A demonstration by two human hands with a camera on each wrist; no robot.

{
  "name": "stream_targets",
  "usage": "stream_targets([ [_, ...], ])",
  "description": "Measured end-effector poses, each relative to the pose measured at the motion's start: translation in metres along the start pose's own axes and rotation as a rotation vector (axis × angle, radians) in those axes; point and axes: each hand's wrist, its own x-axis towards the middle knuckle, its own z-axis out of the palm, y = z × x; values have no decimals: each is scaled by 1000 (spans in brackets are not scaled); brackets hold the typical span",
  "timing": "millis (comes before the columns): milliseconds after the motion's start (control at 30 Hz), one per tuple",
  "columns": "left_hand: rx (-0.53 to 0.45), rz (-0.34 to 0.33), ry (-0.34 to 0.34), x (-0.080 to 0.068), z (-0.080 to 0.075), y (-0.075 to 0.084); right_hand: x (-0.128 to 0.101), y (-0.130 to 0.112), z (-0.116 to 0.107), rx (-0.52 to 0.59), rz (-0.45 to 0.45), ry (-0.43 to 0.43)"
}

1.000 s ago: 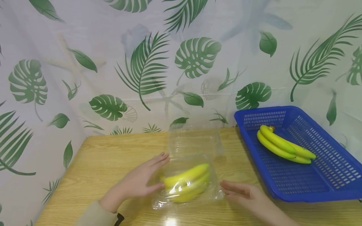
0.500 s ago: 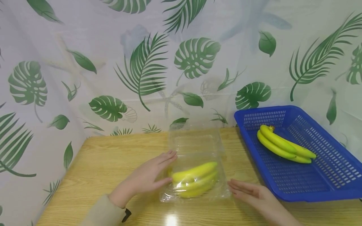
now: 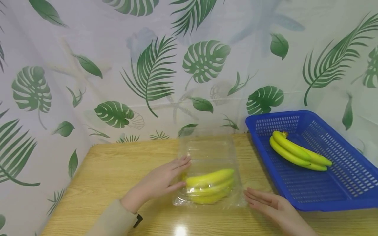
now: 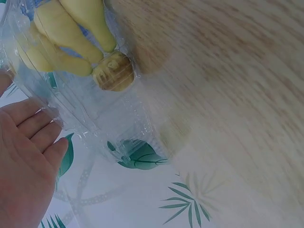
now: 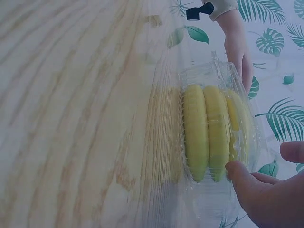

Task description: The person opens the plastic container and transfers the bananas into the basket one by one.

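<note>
— What's on the far left?

— The left hand (image 3: 160,182), fingers straight and flat against the left side of the clear box (image 3: 209,170). A beige sleeve (image 3: 113,221) runs back from the wrist.

— And the box itself?

— It stands on the table (image 3: 103,170), near the middle, lid hinged open and leaning back toward the leaf-print curtain (image 3: 147,65). A bunch of bananas (image 3: 210,186) lies in its lower tray. The left wrist view shows the bunch's cut stem end pressed close to the plastic wall.

— The other hand?

— The right hand (image 3: 273,206) lies open, fingers straight, at the box's right front corner. From the head view it seems just short of the plastic; the right wrist view suggests a fingertip meets the tray's edge, though the plastic is too clear to be sure.

— Anything further right?

— A blue basket (image 3: 325,193) on the table, just beside the box. A second bunch (image 3: 298,154) lies in it, toward its far left corner.
</note>
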Motion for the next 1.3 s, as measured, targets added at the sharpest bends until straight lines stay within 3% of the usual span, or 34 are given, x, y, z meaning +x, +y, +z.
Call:
stream_targets([
  [633,112,6,-25,9,-1,4,0,14,-11,117,-64,-52],
  [1033,156,5,-50,13,-5,10,-1,11,-9,99,-17,-19],
  [1300,210,28,-20,14,-8,15,-1,22,-17,256,-43,-109],
])
